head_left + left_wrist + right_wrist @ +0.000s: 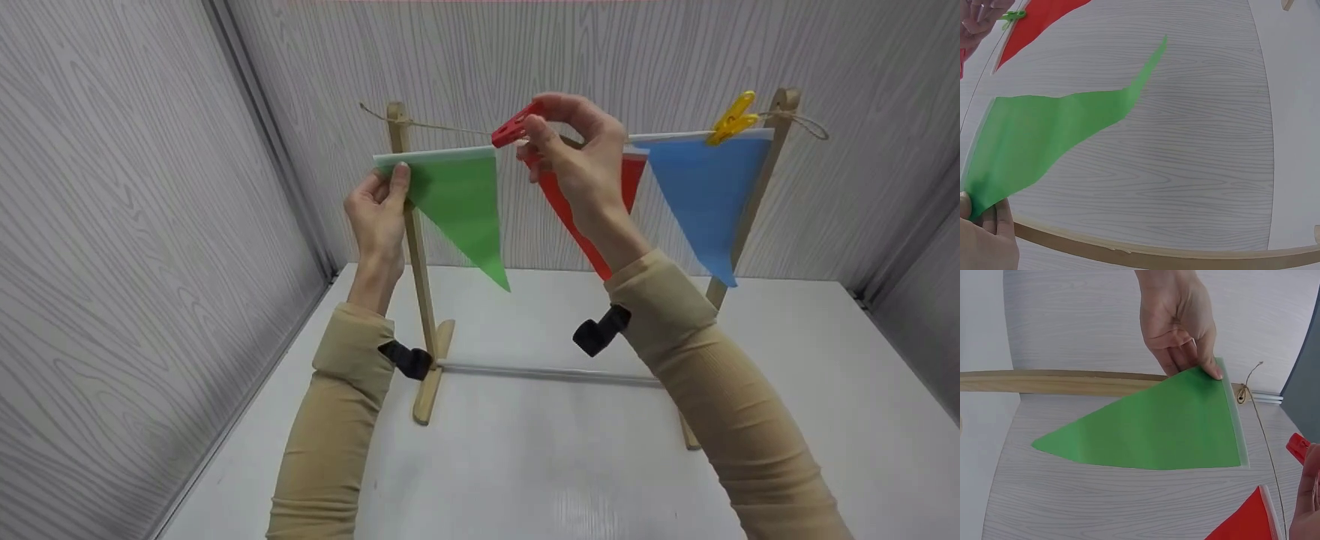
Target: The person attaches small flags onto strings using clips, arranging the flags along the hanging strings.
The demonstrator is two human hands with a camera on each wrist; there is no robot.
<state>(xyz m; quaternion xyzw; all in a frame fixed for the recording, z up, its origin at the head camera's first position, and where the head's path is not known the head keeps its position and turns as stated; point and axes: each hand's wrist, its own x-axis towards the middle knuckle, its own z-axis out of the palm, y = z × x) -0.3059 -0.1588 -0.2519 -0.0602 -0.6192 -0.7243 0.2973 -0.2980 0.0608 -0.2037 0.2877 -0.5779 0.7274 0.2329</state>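
Your wooden rack (417,300) stands on the white table (787,390), its left post just behind your L hand, its right post well off to the right of your R hand. A string (442,126) runs between the post tops, passing right by your R fingers.

Three flags hang along it. The blue flag (705,195) is to the right of your R hand, held up at its far corner by a yellow peg (733,118). The red flag (626,180) sits directly behind your R hand & wrist, mostly covered by them. The green flag (461,206) hangs between your two hands, point down.

Your L hand (379,214) pinches the green flag's top left corner, thumb on the front, fingers curled behind it; wrist view shows the same grip w/ thumb on the white top edge.

Your R hand (577,161) is up at the string, thumb & fingers curled round a red peg (514,127), which sticks out left of the fingertips, right at the green flag's top right corner. Can't tell whether the peg has bitten onto the string.
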